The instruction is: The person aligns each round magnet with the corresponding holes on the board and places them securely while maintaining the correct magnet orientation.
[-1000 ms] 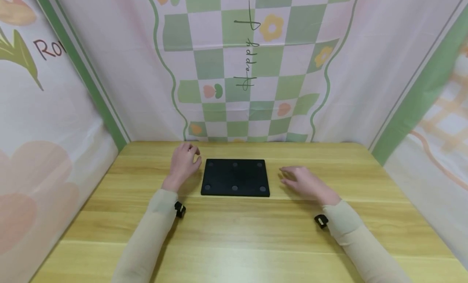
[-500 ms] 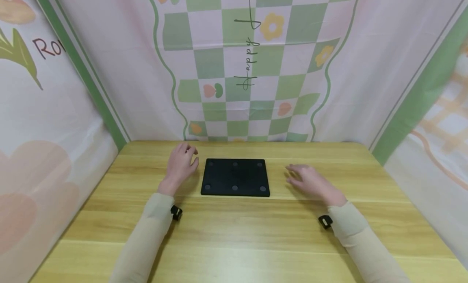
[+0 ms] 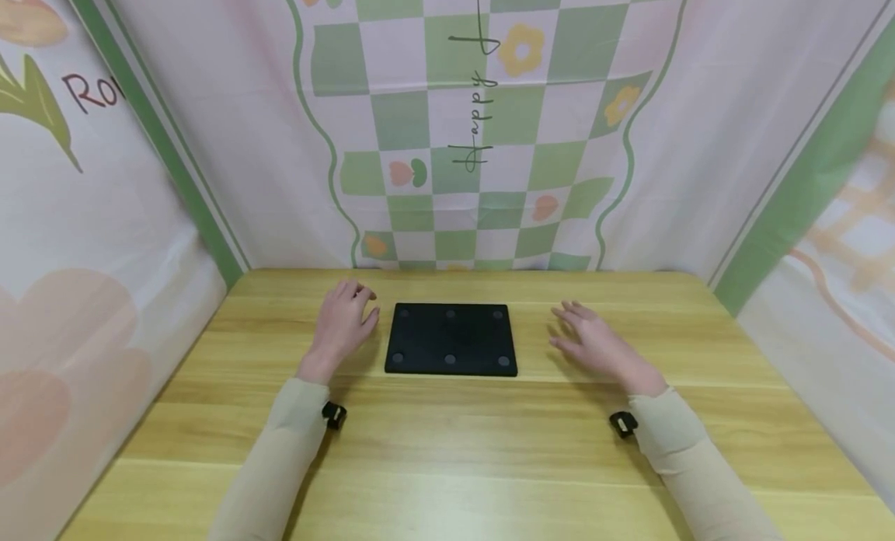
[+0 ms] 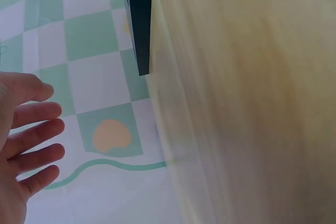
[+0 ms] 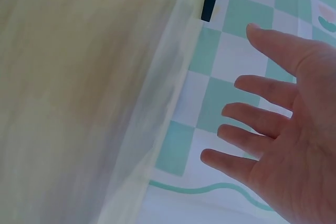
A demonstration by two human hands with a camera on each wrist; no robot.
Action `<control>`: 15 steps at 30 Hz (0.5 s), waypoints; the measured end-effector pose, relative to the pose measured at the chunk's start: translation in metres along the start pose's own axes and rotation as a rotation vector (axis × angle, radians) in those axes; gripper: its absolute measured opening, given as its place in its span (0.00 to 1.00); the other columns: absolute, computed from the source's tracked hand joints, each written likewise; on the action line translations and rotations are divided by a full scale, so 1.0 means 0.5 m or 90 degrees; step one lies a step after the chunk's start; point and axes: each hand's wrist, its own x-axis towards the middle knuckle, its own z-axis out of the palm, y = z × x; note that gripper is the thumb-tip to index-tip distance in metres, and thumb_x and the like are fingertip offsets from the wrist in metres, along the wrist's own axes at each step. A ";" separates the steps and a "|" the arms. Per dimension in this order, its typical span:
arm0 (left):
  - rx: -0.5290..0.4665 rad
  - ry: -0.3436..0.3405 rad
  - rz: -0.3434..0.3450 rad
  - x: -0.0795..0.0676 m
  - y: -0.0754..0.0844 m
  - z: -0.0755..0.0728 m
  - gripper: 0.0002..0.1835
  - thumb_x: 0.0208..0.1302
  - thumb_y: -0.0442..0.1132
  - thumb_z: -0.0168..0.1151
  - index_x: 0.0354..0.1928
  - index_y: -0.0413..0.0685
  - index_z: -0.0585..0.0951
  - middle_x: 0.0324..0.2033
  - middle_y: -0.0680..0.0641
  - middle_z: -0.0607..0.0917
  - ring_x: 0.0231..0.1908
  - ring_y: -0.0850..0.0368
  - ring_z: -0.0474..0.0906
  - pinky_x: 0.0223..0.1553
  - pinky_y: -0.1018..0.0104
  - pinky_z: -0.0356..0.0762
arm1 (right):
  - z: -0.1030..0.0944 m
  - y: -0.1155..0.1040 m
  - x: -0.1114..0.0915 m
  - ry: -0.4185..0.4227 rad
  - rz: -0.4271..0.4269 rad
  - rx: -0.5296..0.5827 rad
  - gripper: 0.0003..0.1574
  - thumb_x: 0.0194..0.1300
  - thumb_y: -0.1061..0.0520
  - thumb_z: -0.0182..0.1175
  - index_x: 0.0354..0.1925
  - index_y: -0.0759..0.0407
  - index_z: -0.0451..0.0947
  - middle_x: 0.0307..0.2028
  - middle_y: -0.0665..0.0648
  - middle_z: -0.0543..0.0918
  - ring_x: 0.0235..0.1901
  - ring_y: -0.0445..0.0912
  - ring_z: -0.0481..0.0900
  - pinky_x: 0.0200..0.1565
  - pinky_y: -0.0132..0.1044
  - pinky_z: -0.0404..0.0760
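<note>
A flat black rectangular slab with several round grey discs along its long edges lies on the wooden table. My left hand is just left of the slab, apart from it, fingers loosely bent and holding nothing. On the other side, my right hand hovers a little away from the slab's right edge, its fingers spread. The left wrist view has the slab's dark edge at the top, with the left fingers relaxed. In the right wrist view, the right palm faces the slab and touches nothing.
The light wooden table reaches back to a hanging curtain with green and white checks. Patterned cloth also hangs at the left and right sides. A small black device is strapped on each wrist.
Both hands have drawn outward, away from the slab, the left one to the left and the right one to the right. The right fingers have spread more. The slab has stayed in place.
</note>
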 end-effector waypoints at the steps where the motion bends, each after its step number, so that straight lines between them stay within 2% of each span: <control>1: 0.002 -0.003 0.000 -0.002 0.001 -0.001 0.10 0.61 0.39 0.63 0.40 0.41 0.82 0.39 0.44 0.80 0.43 0.47 0.74 0.46 0.52 0.73 | -0.001 0.000 -0.001 0.000 0.004 0.003 0.39 0.65 0.50 0.60 0.66 0.69 0.62 0.67 0.76 0.57 0.67 0.70 0.53 0.64 0.65 0.55; 6: 0.011 -0.010 0.010 -0.007 0.003 -0.006 0.13 0.62 0.42 0.62 0.44 0.40 0.83 0.43 0.43 0.81 0.46 0.47 0.76 0.49 0.52 0.74 | -0.006 0.000 -0.006 0.003 0.005 -0.003 0.39 0.68 0.48 0.56 0.66 0.70 0.61 0.67 0.76 0.56 0.68 0.71 0.51 0.65 0.65 0.53; 15: -0.006 -0.070 0.000 -0.015 0.015 -0.005 0.19 0.66 0.45 0.58 0.54 0.41 0.79 0.53 0.41 0.79 0.55 0.44 0.74 0.57 0.48 0.71 | -0.008 -0.001 -0.011 -0.006 0.016 0.000 0.42 0.70 0.43 0.52 0.69 0.68 0.56 0.69 0.75 0.52 0.69 0.70 0.46 0.66 0.66 0.50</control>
